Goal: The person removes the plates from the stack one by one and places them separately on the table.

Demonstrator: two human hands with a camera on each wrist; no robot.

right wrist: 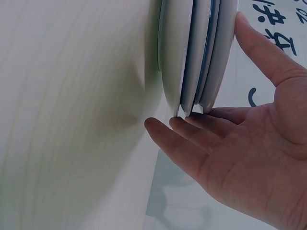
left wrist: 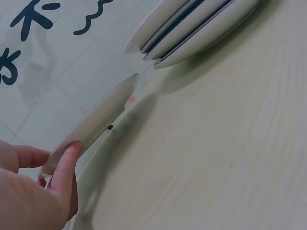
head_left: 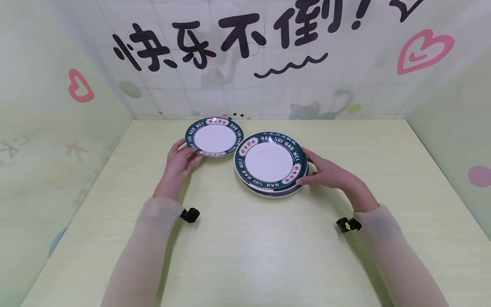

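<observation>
A round plate with a dark green, lettered rim and white centre is at the back, left of middle. My left hand pinches its near left edge between thumb and fingers. In the left wrist view this plate is raised off the table, with a shadow below it. Just to its right, a stack of matching plates stands on the table. My right hand is at the stack's right side; in the right wrist view its fairly straight fingers touch the edges of the stacked plates, thumb by the top rim.
The pale wooden table meets a printed back wall close behind the plates. Side walls stand at left and right. A black clip-like piece sits at the left cuff, another black piece at the right cuff.
</observation>
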